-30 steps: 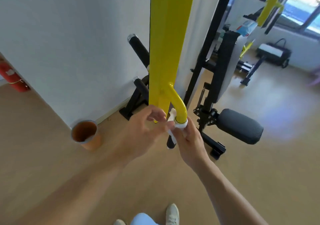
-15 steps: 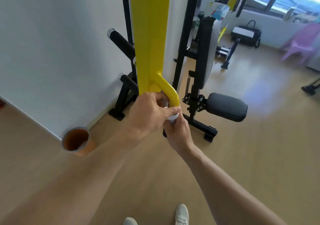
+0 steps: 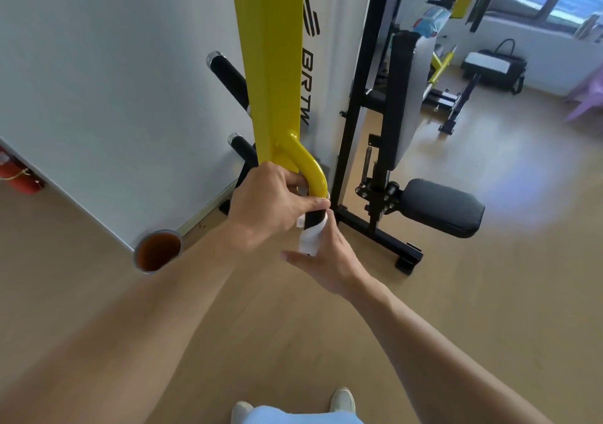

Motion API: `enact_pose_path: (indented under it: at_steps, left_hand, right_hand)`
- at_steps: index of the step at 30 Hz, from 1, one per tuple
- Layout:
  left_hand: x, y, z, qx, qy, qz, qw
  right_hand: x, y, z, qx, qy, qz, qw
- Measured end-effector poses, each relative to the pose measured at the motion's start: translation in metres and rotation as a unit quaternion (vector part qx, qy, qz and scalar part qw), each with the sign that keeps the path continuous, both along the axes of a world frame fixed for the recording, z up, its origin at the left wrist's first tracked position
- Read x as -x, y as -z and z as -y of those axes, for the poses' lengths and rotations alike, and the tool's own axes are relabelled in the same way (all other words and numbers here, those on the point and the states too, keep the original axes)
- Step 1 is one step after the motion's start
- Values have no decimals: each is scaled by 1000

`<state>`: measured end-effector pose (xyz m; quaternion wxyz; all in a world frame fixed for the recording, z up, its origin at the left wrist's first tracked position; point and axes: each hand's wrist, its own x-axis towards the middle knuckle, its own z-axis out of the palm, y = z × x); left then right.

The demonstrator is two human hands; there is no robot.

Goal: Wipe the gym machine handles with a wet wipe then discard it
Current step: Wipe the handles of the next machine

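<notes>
A yellow machine arm (image 3: 270, 64) hangs down in front of me and curves into a black handle grip (image 3: 315, 218). My left hand (image 3: 270, 208) is closed around the top of that grip, just under the yellow bend. A white wet wipe (image 3: 310, 241) is wrapped around the lower part of the grip. My right hand (image 3: 329, 260) holds the wipe against the handle from below, thumb spread out to the left.
A round bin with a brown inside (image 3: 157, 255) stands on the wood floor by the white wall corner. Black peg bars (image 3: 228, 77) stick out behind the arm. A black padded seat (image 3: 443, 208) and machine frame (image 3: 378, 234) stand to the right. My shoes (image 3: 342, 400) show at the bottom.
My right hand has slid down the handle with the wipe, uncovering black grip between my hands. My left hand stays clamped at the top. The view has shifted a little left.
</notes>
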<state>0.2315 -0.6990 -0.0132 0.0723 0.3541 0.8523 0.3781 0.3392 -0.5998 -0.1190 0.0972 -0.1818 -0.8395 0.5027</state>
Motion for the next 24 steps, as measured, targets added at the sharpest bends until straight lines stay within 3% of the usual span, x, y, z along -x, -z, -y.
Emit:
enact_pose_path:
  at_steps: [4, 10, 13, 17, 24]
  left_hand:
    - [-1, -1, 6, 3, 3, -20, 1000]
    - [-9, 0, 6, -4, 25, -22, 999]
    - [-9, 0, 7, -3, 29, -19, 999]
    - [-7, 4, 9, -14, 26, -13, 999]
    - [-3, 3, 11, 9, 26, -30, 999]
  right_hand:
    - [-18, -6, -5, 81, -74, -72, 991]
    - [1, -3, -4, -55, 51, -139, 987]
    - [8, 6, -7, -67, 38, -147, 986]
    - [8, 32, -5, -93, 8, -78, 993]
    - [29, 7, -10, -98, 33, -222, 970]
